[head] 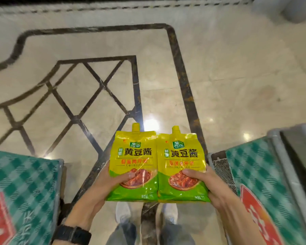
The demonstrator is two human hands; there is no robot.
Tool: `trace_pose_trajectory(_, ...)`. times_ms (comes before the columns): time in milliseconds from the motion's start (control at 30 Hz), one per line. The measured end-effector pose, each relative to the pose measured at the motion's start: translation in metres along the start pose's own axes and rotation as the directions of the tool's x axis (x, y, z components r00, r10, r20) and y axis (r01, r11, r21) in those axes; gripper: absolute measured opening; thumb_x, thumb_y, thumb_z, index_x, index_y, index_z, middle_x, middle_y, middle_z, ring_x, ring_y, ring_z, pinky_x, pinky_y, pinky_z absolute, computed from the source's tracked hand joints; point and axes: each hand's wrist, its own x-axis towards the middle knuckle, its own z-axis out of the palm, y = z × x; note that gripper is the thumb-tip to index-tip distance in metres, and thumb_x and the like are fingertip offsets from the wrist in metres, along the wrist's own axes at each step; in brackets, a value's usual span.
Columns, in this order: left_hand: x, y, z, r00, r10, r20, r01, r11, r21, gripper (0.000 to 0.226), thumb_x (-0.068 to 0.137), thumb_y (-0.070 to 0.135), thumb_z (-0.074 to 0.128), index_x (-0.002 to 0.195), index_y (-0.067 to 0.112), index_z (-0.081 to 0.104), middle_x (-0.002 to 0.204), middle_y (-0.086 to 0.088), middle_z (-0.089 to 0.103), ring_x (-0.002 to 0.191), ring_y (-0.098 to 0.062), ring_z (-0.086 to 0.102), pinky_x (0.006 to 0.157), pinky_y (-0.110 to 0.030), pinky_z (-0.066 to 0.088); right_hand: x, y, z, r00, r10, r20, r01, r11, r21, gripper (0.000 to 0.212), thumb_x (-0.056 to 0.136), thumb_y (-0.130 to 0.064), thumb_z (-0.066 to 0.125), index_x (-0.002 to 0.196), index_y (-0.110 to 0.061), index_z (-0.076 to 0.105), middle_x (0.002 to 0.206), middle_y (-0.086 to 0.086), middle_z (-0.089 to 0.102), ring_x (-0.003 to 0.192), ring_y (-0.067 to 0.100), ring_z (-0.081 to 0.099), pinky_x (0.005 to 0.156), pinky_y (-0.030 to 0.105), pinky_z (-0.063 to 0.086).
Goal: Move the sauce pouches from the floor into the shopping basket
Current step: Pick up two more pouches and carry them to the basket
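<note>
**2 pouches up, 1 in each hand**

I see the left pouch (pixel 133 156) gripped low by the left hand (pixel 111 186) and the right pouch (pixel 182 156) by the right hand (pixel 208 183). Their edges touch between the hands, above the marble floor (pixel 237 85). Green-checked panels (pixel 25 183) flank both hands.

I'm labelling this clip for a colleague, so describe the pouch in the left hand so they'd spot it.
Over the pale marble floor with dark inlaid lines, two yellow-green sauce pouches are held side by side. Pick the left pouch, gripped by the left hand. Only that arm wears a black wristband; the right pouch sits in the right hand.
</note>
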Motion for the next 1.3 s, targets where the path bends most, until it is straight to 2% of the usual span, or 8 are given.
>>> trace_pose_trajectory(167,-0.064,0.087,0.05,0.997,0.065,0.047,-0.068,0.996,0.057,0.112,0.026,0.051,0.1,0.126,0.021,0.061,0.112,-0.006,0.076,0.098,-0.024,0.074,0.078,-0.034,0.06,-0.111,-0.05,-0.004,0.993,-0.114,-0.04,0.117,0.99,0.081,0.108,0.017,-0.033,0.101,0.116,-0.009,0.064,0.106,0.016,0.075,0.09,0.032,0.074,0.072,0.041,0.062)
trace_pose_trajectory(267,-0.09,0.121,0.08,0.991,0.079,0.104,-0.089,0.991,0.096,0.104,0.028,0.049,0.101,0.123,0.023,0.064,0.113,-0.007,0.076,0.102,-0.029,0.073,0.091,-0.047,0.056,-0.161,-0.063,-0.014,0.983,-0.162,-0.081,0.171,0.978,0.121,0.088,0.036,-0.02,0.097,0.117,-0.013,0.063,0.106,0.015,0.075,0.091,0.034,0.073,0.076,0.049,0.06)
trace_pose_trajectory(467,-0.103,0.158,0.125,0.966,0.082,0.245,-0.122,0.981,0.153,0.109,0.024,0.054,0.098,0.122,0.024,0.062,0.109,-0.003,0.077,0.097,-0.022,0.075,0.074,-0.032,0.06,-0.214,-0.076,-0.032,0.942,-0.241,-0.234,0.282,0.946,0.16,0.104,0.025,-0.03,0.1,0.121,-0.012,0.063,0.109,0.015,0.074,0.097,0.036,0.072,0.082,0.05,0.059)
trace_pose_trajectory(567,-0.096,0.167,0.135,0.948,0.059,0.313,-0.117,0.979,0.169,0.114,0.02,0.053,0.099,0.123,0.023,0.062,0.109,-0.006,0.077,0.096,-0.025,0.075,0.077,-0.038,0.06,-0.229,-0.074,-0.035,0.916,-0.248,-0.317,0.323,0.921,0.215,0.089,0.041,-0.017,0.095,0.124,-0.009,0.062,0.11,0.018,0.073,0.096,0.038,0.072,0.075,0.046,0.061)
trace_pose_trajectory(700,-0.086,0.179,0.139,0.899,0.006,0.438,-0.119,0.966,0.23,0.116,0.015,0.056,0.098,0.12,0.023,0.062,0.104,-0.003,0.078,0.093,-0.024,0.076,0.074,-0.037,0.06,-0.247,-0.058,-0.019,0.863,-0.255,-0.435,0.397,0.876,0.274,0.109,0.025,-0.026,0.101,0.125,-0.008,0.061,0.111,0.018,0.073,0.095,0.039,0.072,0.068,0.043,0.06)
trace_pose_trajectory(900,-0.085,0.194,0.159,0.777,-0.031,0.629,-0.204,0.932,0.299,0.111,0.015,0.057,0.097,0.115,0.025,0.062,0.1,-0.001,0.079,0.087,-0.021,0.077,0.063,-0.026,0.06,-0.281,-0.016,0.005,0.761,-0.253,-0.597,0.515,0.796,0.319,0.11,0.03,-0.029,0.102,0.128,-0.007,0.058,0.115,0.019,0.071,0.104,0.041,0.068,0.096,0.057,0.051)
trace_pose_trajectory(1033,-0.1,0.184,0.189,0.661,-0.137,0.738,-0.244,0.89,0.384,0.109,0.024,0.05,0.1,0.122,0.019,0.062,0.109,-0.01,0.077,0.095,-0.03,0.075,0.069,-0.035,0.062,-0.319,0.027,0.018,0.651,-0.212,-0.729,0.616,0.709,0.343,0.107,0.028,-0.031,0.101,0.124,-0.009,0.06,0.114,0.017,0.072,0.101,0.039,0.07,0.087,0.05,0.056)
trace_pose_trajectory(1300,-0.178,0.119,0.257,0.434,-0.36,0.826,-0.328,0.791,0.517,0.101,0.03,0.041,0.1,0.121,0.018,0.062,0.107,-0.01,0.077,0.094,-0.03,0.075,0.069,-0.041,0.062,-0.41,0.148,0.055,0.43,-0.055,-0.901,0.783,0.52,0.342,0.105,0.025,-0.036,0.1,0.12,-0.009,0.065,0.113,0.017,0.072,0.101,0.037,0.07,0.088,0.049,0.057)
